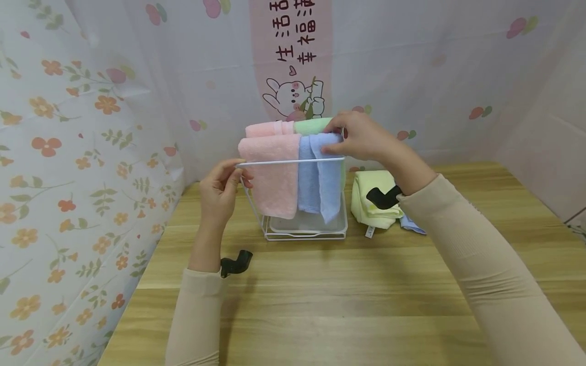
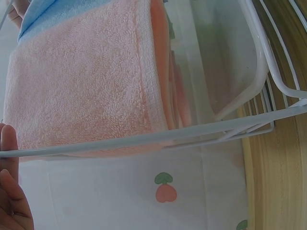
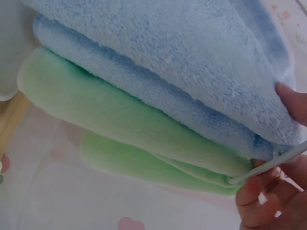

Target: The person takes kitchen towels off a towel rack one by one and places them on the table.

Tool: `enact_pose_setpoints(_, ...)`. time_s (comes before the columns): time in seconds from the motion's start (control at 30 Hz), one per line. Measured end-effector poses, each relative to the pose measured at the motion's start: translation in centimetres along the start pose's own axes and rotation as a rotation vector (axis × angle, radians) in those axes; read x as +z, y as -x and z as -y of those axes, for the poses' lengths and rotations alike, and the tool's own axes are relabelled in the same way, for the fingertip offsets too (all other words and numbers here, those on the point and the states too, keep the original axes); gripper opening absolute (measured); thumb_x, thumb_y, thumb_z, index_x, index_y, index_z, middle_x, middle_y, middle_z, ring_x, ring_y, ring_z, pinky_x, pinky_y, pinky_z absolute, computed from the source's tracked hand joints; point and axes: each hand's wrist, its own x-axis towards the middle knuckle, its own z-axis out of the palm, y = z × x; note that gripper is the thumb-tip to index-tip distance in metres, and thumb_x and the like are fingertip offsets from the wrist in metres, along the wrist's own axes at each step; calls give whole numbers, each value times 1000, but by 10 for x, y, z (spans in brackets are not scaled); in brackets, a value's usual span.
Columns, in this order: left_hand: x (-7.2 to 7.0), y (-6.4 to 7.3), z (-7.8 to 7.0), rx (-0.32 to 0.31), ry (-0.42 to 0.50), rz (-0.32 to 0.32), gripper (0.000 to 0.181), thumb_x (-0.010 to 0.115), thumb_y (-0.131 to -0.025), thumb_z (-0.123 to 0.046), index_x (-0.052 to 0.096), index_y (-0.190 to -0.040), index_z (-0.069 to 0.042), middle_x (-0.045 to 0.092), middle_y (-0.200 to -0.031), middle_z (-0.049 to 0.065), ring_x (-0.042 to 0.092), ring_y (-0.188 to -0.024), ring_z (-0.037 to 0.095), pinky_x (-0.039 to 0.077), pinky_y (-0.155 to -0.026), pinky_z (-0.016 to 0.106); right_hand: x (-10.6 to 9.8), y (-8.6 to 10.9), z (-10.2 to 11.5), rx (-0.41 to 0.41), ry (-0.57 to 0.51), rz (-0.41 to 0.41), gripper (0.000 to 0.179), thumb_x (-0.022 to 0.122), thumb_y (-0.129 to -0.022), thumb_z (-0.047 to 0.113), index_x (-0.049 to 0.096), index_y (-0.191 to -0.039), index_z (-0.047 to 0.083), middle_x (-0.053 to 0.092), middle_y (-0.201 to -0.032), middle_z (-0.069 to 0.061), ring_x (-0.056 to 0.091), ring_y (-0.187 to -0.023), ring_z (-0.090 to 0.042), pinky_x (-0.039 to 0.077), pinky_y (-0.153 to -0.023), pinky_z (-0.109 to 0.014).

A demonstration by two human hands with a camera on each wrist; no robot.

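A white wire rack [image 1: 274,162] stands toward the back of the table, with towels draped over its bars. My left hand [image 1: 221,188] grips the rack's left upper corner between thumb and fingers. Beside it hangs a pink towel [image 1: 274,188], with the blue towel [image 1: 327,175] to its right. My right hand [image 1: 363,136] pinches the blue towel's top right corner, thumb in front and fingers behind by the bar's end. Behind these hang a green towel [image 3: 110,115] and a second pink towel [image 1: 265,129].
In the rack's base sits a translucent tray [image 1: 293,223]. Right of the rack, a folded yellow towel [image 1: 373,190] lies on the wooden table [image 1: 293,300], partly over a blue cloth [image 1: 414,225]. A printed curtain [image 1: 403,76] hangs close behind.
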Motion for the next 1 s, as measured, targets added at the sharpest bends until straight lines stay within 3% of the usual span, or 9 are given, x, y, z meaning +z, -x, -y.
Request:
enact_pose_setpoints(0.2, 0, 0, 1, -8, -1, -6, 15, 54, -98, 5, 61, -107, 15, 70, -79, -12, 66, -62, 5, 34, -44, 14, 5, 2, -4, -45, -44, -100, 28, 75, -87, 12, 72, -110, -2, 62, -97, -15, 45, -86, -25, 37, -69, -30)
enact_pose_setpoints(0.47, 0, 0, 1, -7, -5, -7, 15, 54, -98, 5, 61, -107, 14, 70, -79, -13, 66, -61, 6, 34, -44, 13, 10, 3, -9, -141, -37, -196, 21, 75, -87, 10, 72, -103, -2, 64, -97, -14, 48, -93, -27, 39, -78, -34)
enact_pose_setpoints(0.7, -1, 0, -1, -13, -5, -7, 15, 54, -98, 4, 61, -107, 14, 70, -79, -14, 65, -62, 4, 33, -44, 14, 18, 4, -17, -214, -175, -293, 16, 72, -87, 6, 72, -102, -1, 63, -98, -12, 50, -90, -17, 44, -69, -21)
enact_pose_setpoints(0.83, -2, 0, -1, -12, -8, -8, 15, 54, -98, 4, 61, -107, 15, 71, -80, -15, 66, -64, 1, 34, -46, 13, 18, 2, -20, -230, -208, -301, 16, 72, -86, 5, 72, -101, 0, 62, -98, -10, 50, -88, -15, 45, -62, -15)
enact_pose_setpoints(0.93, -2, 0, -1, -13, -8, -9, 16, 55, -98, 4, 61, -107, 15, 71, -80, -14, 68, -68, 3, 43, -52, 12, 16, -1, -20, -256, -198, -286, 15, 71, -85, 4, 71, -100, 0, 62, -96, -10, 50, -85, -14, 44, -62, -16)
enact_pose_setpoints(1.0, -3, 0, -1, -14, -24, -11, 16, 55, -98, 3, 61, -107, 15, 71, -82, -15, 68, -72, 3, 40, -51, 11, 15, -3, -19, -269, -204, -275, 15, 70, -85, 4, 71, -99, 0, 61, -95, -9, 50, -83, -13, 43, -62, -17)
